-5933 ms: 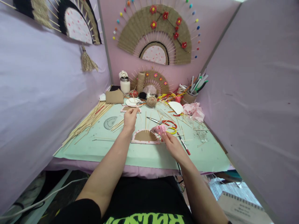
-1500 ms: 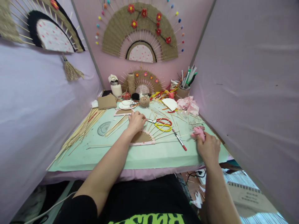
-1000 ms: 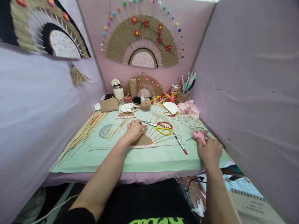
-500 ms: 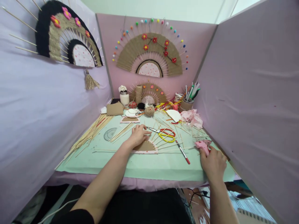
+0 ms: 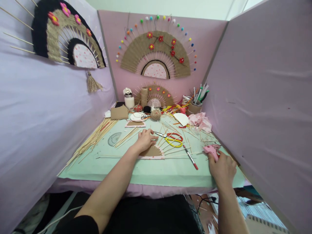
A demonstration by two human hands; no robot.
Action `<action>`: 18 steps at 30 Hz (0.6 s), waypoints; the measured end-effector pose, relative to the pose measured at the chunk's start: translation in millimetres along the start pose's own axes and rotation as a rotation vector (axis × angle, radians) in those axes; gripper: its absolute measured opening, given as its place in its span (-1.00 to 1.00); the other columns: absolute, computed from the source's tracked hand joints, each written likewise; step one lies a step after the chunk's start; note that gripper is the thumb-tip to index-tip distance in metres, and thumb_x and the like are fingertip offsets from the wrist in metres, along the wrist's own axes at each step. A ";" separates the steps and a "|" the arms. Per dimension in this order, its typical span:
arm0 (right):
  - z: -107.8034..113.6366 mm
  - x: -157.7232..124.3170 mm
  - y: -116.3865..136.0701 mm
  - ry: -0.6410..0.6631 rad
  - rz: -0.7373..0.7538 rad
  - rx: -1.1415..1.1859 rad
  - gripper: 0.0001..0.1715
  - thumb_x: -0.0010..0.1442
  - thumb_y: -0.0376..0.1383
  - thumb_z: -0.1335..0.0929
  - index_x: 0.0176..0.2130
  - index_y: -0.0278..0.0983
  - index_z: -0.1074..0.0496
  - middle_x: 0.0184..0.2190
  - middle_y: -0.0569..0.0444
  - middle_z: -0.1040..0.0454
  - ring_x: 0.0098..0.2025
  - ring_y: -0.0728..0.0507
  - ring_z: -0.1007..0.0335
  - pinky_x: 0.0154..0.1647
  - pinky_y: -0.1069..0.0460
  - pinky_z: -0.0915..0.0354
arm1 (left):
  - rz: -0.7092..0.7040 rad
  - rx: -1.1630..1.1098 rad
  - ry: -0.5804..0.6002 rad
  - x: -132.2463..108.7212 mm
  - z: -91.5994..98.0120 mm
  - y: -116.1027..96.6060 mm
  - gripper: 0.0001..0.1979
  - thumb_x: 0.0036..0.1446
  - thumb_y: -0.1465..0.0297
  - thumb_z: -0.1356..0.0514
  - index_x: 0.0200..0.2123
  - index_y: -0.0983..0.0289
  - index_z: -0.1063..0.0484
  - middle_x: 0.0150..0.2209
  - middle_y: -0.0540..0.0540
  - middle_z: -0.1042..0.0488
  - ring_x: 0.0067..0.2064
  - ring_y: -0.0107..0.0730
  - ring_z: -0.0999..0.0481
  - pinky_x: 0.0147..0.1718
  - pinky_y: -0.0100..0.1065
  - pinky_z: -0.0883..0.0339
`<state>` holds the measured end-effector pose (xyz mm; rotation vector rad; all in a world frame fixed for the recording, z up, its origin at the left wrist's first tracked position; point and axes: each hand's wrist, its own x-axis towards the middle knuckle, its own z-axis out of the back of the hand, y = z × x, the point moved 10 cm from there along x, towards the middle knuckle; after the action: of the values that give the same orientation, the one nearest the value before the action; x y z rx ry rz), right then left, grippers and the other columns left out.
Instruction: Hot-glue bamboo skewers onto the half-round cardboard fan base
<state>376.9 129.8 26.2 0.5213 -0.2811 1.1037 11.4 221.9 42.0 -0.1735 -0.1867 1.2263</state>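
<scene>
My left hand (image 5: pixel 145 140) lies flat and open on a brown cardboard half-disc (image 5: pixel 153 152) with a pink rim, pressing on the thin wooden sticks (image 5: pixel 170 150) that fan out from it. My right hand (image 5: pixel 223 167) is at the right edge of the green mat (image 5: pixel 146 170). Its fingers curl round the handle of a pink glue gun (image 5: pixel 210 149), which rests on the mat with its nozzle pointing left.
Scissors (image 5: pixel 173 139) with red and yellow handles and a red pen (image 5: pixel 191 159) lie between my hands. A long bundle of sticks (image 5: pixel 92 141) runs along the left. At the back: twine ball (image 5: pixel 156 114), pen cup (image 5: pixel 195 107), pink fabric (image 5: pixel 201 121), bottle (image 5: pixel 129 100). Partition walls stand close on three sides.
My right hand carried the glue gun from the half-disc to the mat's right edge and rests there. My left hand came down flat on the sticks and half-disc.
</scene>
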 end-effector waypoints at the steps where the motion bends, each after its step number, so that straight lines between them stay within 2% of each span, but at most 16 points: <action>1: -0.7 0.1 -0.5 0.011 -0.007 -0.001 -0.37 0.26 -0.05 -0.24 0.06 -0.49 -0.45 -0.15 -0.38 -0.47 -0.07 -0.47 -0.32 -0.14 -0.19 -0.21 | 0.001 0.003 0.002 -0.1 0.1 -0.3 -0.73 0.26 0.25 -0.18 -0.01 -0.10 -0.55 0.13 0.08 -0.31 0.14 -0.08 -0.19 0.03 -0.14 -0.10; 6: -1.3 0.1 -1.2 0.034 -0.025 0.004 -0.38 0.26 -0.06 -0.26 0.07 -0.48 -0.45 -0.13 -0.38 -0.47 -0.06 -0.46 -0.32 -0.11 -0.20 -0.22 | -0.003 0.003 0.000 -0.4 0.8 -2.0 -0.75 0.25 0.27 -0.18 -0.05 -0.09 -0.58 0.12 0.08 -0.31 0.13 -0.06 -0.20 0.03 -0.12 -0.10; 18: -1.6 0.2 -1.7 -0.004 -0.001 0.005 -0.39 0.26 -0.06 -0.26 0.05 -0.48 -0.46 -0.17 -0.36 -0.47 -0.09 -0.44 -0.32 -0.13 -0.18 -0.20 | -0.014 0.007 0.019 1.4 -2.7 -1.0 -0.76 0.25 0.26 -0.19 -0.07 -0.10 -0.58 0.14 0.07 -0.30 0.15 -0.05 -0.18 0.03 -0.10 -0.10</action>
<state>378.4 130.3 24.5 0.5278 -0.2816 1.1025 13.4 222.8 39.6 -0.1775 -0.1666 1.2110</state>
